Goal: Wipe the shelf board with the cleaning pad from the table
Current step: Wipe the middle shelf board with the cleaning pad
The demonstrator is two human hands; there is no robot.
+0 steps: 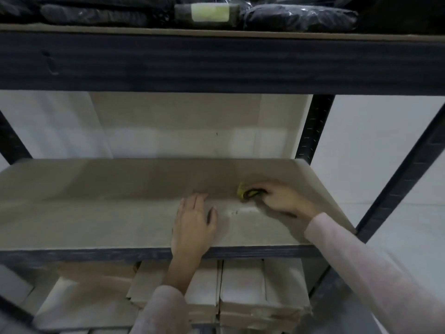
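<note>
Midway across the shelf board (pixel 120 213), the right hand (pixel 280 197) grips the cleaning pad (pixel 244 194) right of the flat, open left hand (pixel 192 225); firm, overlapping strokes would serve best.

This looks like a storeroom. A dark metal rack (pixel 313 131) with slotted posts fills the frame, with a pale shelf board (pixel 96 201) in the middle. Plastic-wrapped bundles (pixel 298 18) lie at the top, cardboard boxes (pixel 243 285) stand in rows at the bottom, and a plain white wall (pixel 375 145) is behind.
</note>
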